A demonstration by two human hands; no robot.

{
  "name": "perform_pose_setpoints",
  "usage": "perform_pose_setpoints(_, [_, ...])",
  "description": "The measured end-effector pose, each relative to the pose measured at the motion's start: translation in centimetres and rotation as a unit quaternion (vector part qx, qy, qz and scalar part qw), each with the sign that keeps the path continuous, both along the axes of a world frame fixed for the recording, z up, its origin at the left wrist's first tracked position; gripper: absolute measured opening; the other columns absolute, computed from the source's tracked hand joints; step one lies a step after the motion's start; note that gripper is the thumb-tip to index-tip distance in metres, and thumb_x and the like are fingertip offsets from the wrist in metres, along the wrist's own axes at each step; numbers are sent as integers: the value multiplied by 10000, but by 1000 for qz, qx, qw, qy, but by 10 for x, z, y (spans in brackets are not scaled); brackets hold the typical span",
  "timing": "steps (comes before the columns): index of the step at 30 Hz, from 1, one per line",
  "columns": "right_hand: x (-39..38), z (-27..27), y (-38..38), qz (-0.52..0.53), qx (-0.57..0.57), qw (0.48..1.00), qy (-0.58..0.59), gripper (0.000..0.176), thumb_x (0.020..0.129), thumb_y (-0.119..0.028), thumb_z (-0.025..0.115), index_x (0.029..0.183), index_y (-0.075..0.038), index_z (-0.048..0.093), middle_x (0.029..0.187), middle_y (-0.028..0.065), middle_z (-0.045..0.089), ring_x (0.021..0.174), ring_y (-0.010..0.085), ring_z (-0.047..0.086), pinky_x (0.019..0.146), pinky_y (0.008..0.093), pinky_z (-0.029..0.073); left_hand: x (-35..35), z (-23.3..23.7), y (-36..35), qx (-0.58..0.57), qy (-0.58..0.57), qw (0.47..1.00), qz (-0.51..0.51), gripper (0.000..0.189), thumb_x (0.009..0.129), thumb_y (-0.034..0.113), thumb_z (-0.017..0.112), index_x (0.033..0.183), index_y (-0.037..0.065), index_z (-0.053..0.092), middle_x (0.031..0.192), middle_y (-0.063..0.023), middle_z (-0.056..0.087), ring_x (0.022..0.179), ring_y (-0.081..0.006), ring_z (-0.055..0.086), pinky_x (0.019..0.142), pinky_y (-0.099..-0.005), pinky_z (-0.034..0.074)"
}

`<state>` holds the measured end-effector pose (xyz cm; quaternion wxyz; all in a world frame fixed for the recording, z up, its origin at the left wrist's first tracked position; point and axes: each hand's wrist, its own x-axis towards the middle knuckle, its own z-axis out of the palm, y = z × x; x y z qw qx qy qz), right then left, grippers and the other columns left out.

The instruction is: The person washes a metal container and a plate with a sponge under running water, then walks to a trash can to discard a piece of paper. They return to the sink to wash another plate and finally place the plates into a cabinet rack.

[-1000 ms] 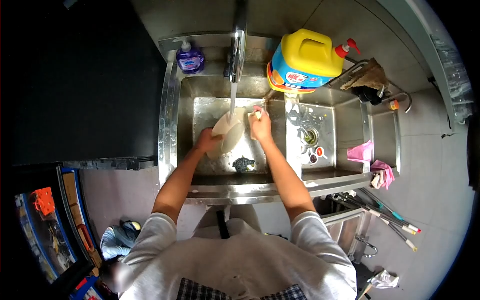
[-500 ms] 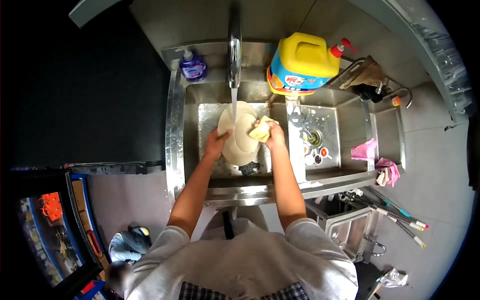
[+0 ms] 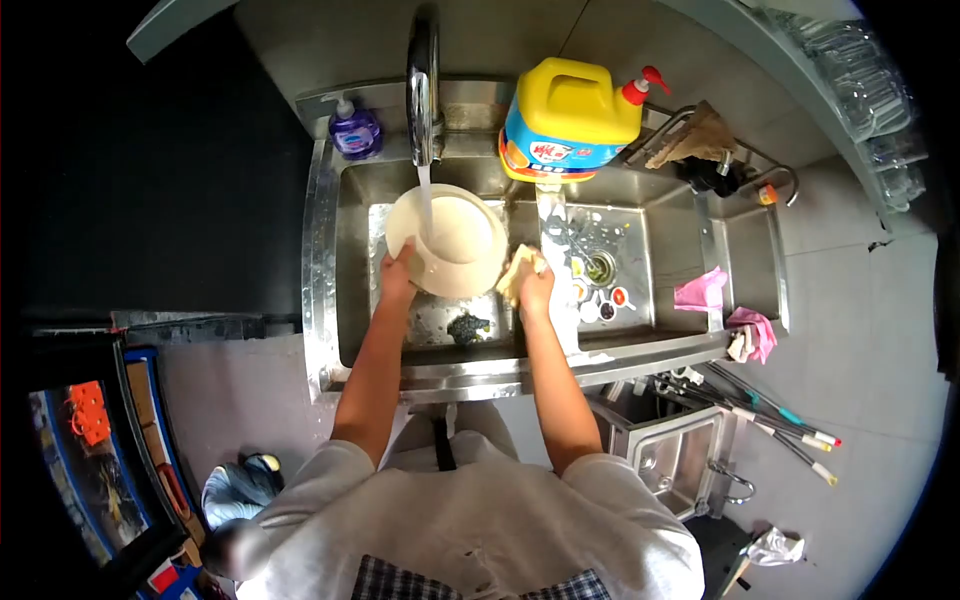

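Both hands [image 3: 400, 272] tilt a pale, wet bowl [image 3: 452, 242] under running water [image 3: 425, 200].

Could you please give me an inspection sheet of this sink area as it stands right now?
Surface: steel double sink, wet; water runs from the tap.
Job's things: pale plate held tilted under the stream; yellow sponge at its right edge.
Clutter: dark scrubber on the left basin floor; small dishes by the right basin's drain; purple soap bottle and yellow detergent jug on the back ledge; pink cloths at the right.
Hands: left hand grips the plate's rim; right hand grips the sponge.
Cables: nothing seen.
Surroundings: grey floor; long-handled tools right of the sink; glasses upper right.
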<state>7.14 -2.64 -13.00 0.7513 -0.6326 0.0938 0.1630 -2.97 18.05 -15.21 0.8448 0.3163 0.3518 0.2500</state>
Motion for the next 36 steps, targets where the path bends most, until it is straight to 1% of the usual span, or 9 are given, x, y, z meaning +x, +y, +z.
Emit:
perform_pose_setpoints(4, [-17, 34, 54, 125, -271, 906, -301, 411, 885, -124, 509, 1265, 27, 471, 1090, 220, 606, 990, 376, 575, 868, 413, 447, -18, 11, -1, -7, 73, 997, 31, 358, 876, 139, 638, 1196, 11, 543, 1081, -98, 622, 929, -217, 617, 749, -363, 532])
perform_pose_setpoints(7, [-71, 30, 85, 300, -407, 673, -539, 503, 847, -157, 538, 1307, 16, 427, 1341, 238, 434, 1187, 374, 446, 995, 459, 336, -28, 7, -3, -7, 36, 998, 52, 395, 896, 138, 608, 1247, -1, 492, 1149, -116, 588, 991, -238, 598, 793, -385, 527])
perform_pose_setpoints(10, [-41, 3, 92, 407, -368, 737, -396, 581, 872, -321, 495, 1350, -3, 408, 1404, 209, 378, 1338, 387, 276, 1103, 547, 126, -35, 22, -7, -2, 18, 999, 51, 364, 899, 130, 602, 1225, -4, 511, 1143, -109, 590, 986, -230, 599, 780, -371, 529])
perform_pose_setpoints(11, [-33, -5, 95, 343, -535, 606, -479, 556, 901, -319, 452, 1348, 9, 407, 1426, 188, 360, 1348, 377, 261, 1101, 552, 118, -41, 36, -11, 2, 19, 999, 40, 356, 894, 122, 607, 1214, -7, 520, 1122, -102, 600, 964, -219, 602, 772, -359, 525])
perform_pose_setpoints(14, [-5, 2, 115, 309, -462, 763, -330, 543, 944, -311, 397, 1381, 7, 347, 1434, 202, 338, 1310, 379, 322, 1111, 503, 136, -48, 32, -15, 25, 42, 999, 14, 325, 885, 112, 618, 1177, -13, 547, 1067, -86, 621, 909, -190, 611, 744, -323, 517])
perform_pose_setpoints(18, [-24, -7, 131, 492, -415, 639, -422, 596, 943, -350, 404, 1428, -35, 260, 1438, 208, 326, 1336, 383, 288, 1126, 464, 132, -50, 15, -18, 41, 31, 999, 17, 303, 874, 144, 643, 1137, 6, 581, 1026, -68, 634, 885, -174, 614, 722, -319, 516])
perform_pose_setpoints(20, [-53, 15, 102, 443, -263, 716, -471, 606, 945, -363, 402, 1439, -50, 240, 1441, 209, 321, 1353, 384, 261, 1131, 456, 126, -55, 20, -20, 16, 7, 999, 43, 304, 876, 162, 644, 1141, 25, 582, 1025, -58, 629, 890, -180, 612, 705, -350, 526])
perform_pose_setpoints(27, [-5, 6, 101, 380, -427, 745, -343, 583, 953, -348, 387, 1437, -51, 252, 1490, 175, 244, 1385, 372, 176, 1132, 468, 89, -61, 37, -30, 3, 80, 996, 30, 280, 869, 158, 646, 1115, 28, 610, 1009, -49, 647, 877, -160, 617, 725, -313, 510])
perform_pose_setpoints(36, [-31, 34, 61, 494, -293, 674, -464, 524, 905, -255, 515, 1390, -116, 375, 1434, 137, 360, 1356, 370, 258, 1119, 471, 154, -51, 31, -23, -43, 28, 994, 98, 245, 871, 136, 633, 1083, 16, 612, 992, -62, 650, 867, -182, 634, 719, -316, 523])
